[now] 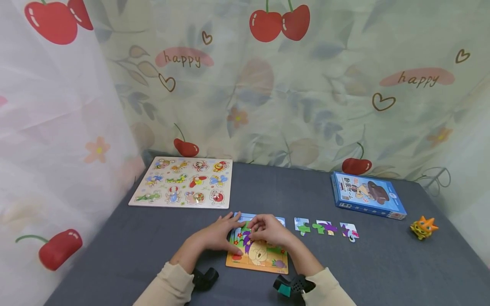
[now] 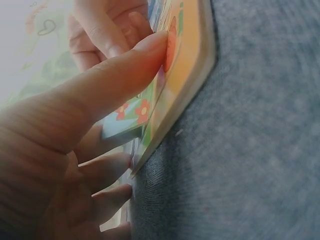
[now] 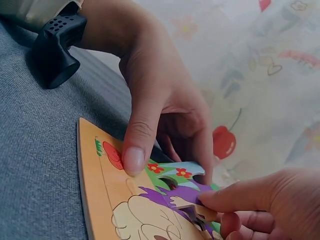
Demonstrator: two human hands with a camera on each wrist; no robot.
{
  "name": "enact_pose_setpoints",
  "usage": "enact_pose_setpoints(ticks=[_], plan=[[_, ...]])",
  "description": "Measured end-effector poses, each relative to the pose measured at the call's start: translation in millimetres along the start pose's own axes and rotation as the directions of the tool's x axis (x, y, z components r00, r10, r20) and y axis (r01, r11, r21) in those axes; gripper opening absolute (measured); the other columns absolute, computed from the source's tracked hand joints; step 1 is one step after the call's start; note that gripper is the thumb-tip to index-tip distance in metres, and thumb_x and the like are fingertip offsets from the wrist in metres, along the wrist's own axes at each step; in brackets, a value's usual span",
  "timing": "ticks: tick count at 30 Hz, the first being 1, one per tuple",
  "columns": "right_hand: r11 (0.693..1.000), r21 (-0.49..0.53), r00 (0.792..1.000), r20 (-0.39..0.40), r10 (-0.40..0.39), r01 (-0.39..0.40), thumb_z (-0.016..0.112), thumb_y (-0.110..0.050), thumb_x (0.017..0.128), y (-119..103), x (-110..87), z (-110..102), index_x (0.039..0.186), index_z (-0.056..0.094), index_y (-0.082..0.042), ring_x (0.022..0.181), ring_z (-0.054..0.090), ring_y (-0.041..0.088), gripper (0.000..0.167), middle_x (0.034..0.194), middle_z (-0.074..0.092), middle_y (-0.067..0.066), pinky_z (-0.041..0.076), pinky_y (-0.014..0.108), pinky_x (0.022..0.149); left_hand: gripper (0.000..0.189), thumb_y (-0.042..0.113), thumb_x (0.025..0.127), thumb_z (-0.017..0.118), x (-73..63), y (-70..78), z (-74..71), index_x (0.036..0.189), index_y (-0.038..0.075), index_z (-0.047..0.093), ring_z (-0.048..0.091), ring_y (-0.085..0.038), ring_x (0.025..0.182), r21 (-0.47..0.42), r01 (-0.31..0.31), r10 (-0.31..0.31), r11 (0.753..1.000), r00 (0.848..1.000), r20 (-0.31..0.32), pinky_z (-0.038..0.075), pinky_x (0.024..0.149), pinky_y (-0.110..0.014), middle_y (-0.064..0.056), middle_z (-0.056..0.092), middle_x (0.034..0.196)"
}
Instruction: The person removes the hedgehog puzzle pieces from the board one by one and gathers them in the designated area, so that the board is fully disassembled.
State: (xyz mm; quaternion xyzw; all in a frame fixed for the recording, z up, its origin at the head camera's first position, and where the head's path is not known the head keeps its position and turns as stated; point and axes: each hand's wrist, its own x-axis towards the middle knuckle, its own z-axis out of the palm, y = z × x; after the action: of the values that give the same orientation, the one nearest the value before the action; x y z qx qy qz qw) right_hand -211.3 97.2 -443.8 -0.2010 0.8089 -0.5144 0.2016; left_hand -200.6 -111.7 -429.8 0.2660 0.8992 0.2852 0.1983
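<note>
A jigsaw puzzle board (image 1: 257,268) with an orange border and a cartoon animal picture lies in front of me. My left hand (image 1: 218,235) spreads over its left side. In the left wrist view the thumb (image 2: 135,67) presses the border by the red fruit, the other fingers along the board's edge. A flower-printed piece (image 3: 177,171) stands slightly raised beside that hand's index finger. My right hand (image 1: 269,229) pinches a purple-and-cream puzzle piece (image 3: 192,206) low over the picture, its thumb and fingers hiding part of it.
Three loose puzzle pieces, the left one (image 1: 302,226), the middle one (image 1: 325,227) and the right one (image 1: 349,231), lie right of the board. Behind them are an insect-picture board (image 1: 183,182), a blue box (image 1: 367,195) and an orange-yellow toy figure (image 1: 423,228).
</note>
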Motion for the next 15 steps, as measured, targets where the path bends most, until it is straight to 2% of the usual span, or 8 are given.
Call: enact_pose_setpoints(ticks=[2,8,15], plan=[[1.000,0.002,1.000,0.002,0.004,-0.004,0.068,-0.008,0.083,0.0,0.3,0.4,0.096,0.062,0.004,0.063,0.054,0.010,0.019,0.078,0.063,0.006,0.045,0.021,0.055,0.080,0.040,0.074,0.076,0.1,0.0,0.1,0.141,0.013,0.042,0.007,-0.035,0.144,-0.001,0.007,-0.007,1.000,1.000,0.001,0.008,0.114,-0.057,-0.011,0.020,0.155],[0.999,-0.015,0.999,0.008,0.037,-0.037,0.070,-0.013,0.082,-0.3,0.4,1.3,0.088,0.065,0.002,0.053,0.049,0.008,0.017,0.070,0.064,0.002,0.038,0.019,0.048,0.080,0.041,0.074,0.076,-0.3,0.2,0.4,0.141,0.013,0.042,0.008,-0.035,0.144,0.004,0.015,-0.015,1.000,1.000,0.000,0.010,0.113,-0.058,-0.011,0.020,0.155],[0.998,0.045,0.999,-0.006,0.048,-0.048,0.069,-0.016,0.084,-0.2,-4.2,-1.2,0.093,0.065,0.002,0.056,0.051,0.009,0.021,0.074,0.068,0.005,0.040,0.022,0.051,0.079,0.041,0.074,0.076,-0.1,1.0,1.0,0.140,0.013,0.043,0.008,-0.035,0.145,0.003,0.023,-0.023,1.000,1.000,-0.001,0.010,0.113,-0.058,-0.011,0.020,0.155]])
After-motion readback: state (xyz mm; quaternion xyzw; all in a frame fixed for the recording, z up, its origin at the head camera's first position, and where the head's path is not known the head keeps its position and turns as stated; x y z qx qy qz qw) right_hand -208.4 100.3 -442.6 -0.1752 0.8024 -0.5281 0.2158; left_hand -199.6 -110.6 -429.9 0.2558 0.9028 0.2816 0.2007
